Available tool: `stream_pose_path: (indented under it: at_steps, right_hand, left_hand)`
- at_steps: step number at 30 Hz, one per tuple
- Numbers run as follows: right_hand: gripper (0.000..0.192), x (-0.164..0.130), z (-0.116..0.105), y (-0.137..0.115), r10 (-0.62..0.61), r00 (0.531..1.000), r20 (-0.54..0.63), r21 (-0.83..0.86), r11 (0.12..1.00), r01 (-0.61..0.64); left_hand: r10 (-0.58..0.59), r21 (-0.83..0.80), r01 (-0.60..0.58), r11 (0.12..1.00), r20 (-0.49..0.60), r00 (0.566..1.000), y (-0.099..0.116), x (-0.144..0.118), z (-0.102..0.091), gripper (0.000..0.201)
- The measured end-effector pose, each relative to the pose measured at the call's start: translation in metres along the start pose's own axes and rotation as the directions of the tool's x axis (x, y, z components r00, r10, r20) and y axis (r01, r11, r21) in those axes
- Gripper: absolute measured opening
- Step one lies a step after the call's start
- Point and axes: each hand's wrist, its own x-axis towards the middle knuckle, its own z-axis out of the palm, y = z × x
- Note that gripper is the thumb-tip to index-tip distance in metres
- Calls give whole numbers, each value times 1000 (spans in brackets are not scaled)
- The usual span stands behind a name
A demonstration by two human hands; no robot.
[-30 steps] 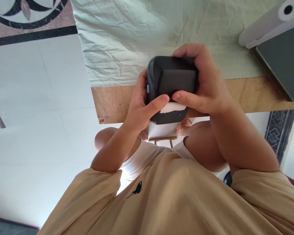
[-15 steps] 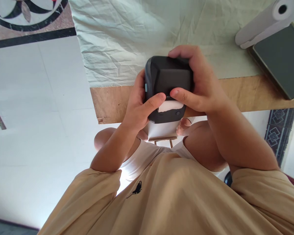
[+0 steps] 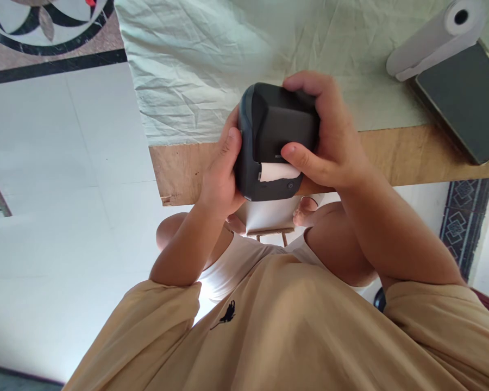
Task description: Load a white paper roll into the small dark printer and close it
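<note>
A small black plastic label printer (image 3: 283, 130) is gripped from both sides above the near edge of the cloth-covered wooden tabletop (image 3: 187, 81) — the left hand (image 3: 220, 179) and right hand (image 3: 330, 136) wrapped around it — white paper (image 3: 277, 171) showing at its slot.

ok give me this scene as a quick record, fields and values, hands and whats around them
left hand: grips the left side of the black printer
right hand: wraps the printer's right side, thumb by the slot
paper strip: white, sticking out of the printer's slot
table: wooden edge, wrinkled pale cloth on top
far right: white paper roll beside a dark flat device
</note>
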Motion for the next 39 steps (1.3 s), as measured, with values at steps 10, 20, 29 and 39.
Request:
stream_pose_path:
  at_steps: [10,20,29,39]
  right_hand:
    - [56,-1,0,0,-37,999,-2,-34,999,37]
    - [58,-2,0,0,-14,1000,9,-14,1000,14]
    - [56,-1,0,-1,-31,1000,-5,-44,999,31]
    - [60,-1,0,-2,-17,1000,6,-34,999,17]
  left_hand:
    - [-37,5,37,999,-18,999,-10,-5,-8,60]
    - [-65,-3,65,998,-14,998,-9,-5,-4,70]
    - [-46,3,46,999,-32,998,-10,-4,-6,66]
    - [-8,49,11,999,-67,998,-7,-7,-5,57]
